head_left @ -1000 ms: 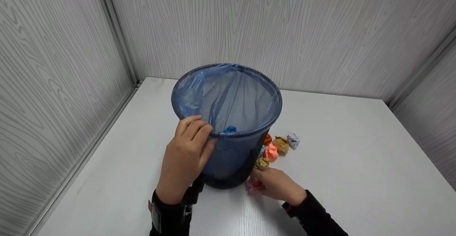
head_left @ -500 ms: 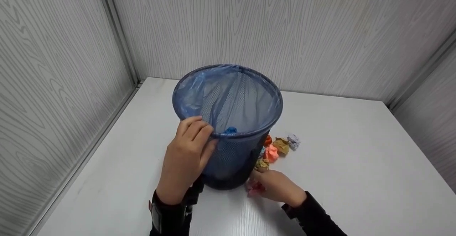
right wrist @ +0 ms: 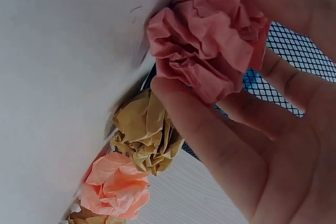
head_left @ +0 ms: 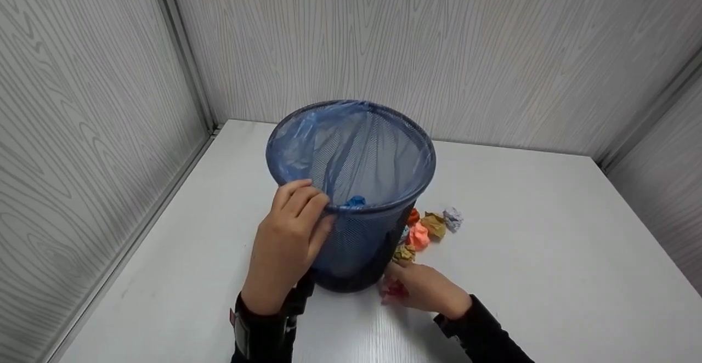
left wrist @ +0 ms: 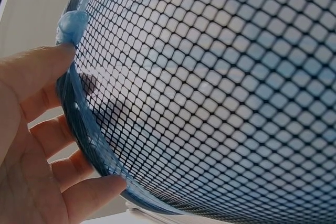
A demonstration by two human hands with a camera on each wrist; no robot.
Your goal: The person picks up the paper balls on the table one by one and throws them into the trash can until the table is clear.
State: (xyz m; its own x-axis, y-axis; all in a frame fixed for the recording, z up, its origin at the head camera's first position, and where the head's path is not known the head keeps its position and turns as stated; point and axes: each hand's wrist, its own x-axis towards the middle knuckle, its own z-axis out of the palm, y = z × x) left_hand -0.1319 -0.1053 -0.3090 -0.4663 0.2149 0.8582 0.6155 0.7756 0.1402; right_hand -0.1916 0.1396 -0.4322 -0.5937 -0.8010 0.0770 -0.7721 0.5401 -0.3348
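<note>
A dark mesh wastebasket [head_left: 351,253] with a blue plastic liner [head_left: 296,138] stands on the white table. My left hand [head_left: 288,237] grips its near-left rim, fingers over the top and thumb outside. In the left wrist view the thumb presses by a knotted bulge of liner [left wrist: 72,26]. Inside the basket shows a blue crumpled ball [head_left: 355,201]. Low beside the basket's right side, my right hand [head_left: 428,289] holds a dusky pink crumpled paper ball [right wrist: 205,40] between thumb and fingers. Close by lies a tan crumpled paper ball [right wrist: 144,129].
Several more crumpled paper balls lie right of the basket: an orange-pink one [head_left: 418,236], a brown one [head_left: 434,225], a red-orange one [head_left: 413,216] and a pale lavender one [head_left: 453,219]. Grey wood-grain panels [head_left: 384,50] wall the table [head_left: 521,242] at back and sides.
Very little differs: the whole scene sits slightly lower in the head view. Both hands keep their grips, the left on the rim and the right on the pink paper ball.
</note>
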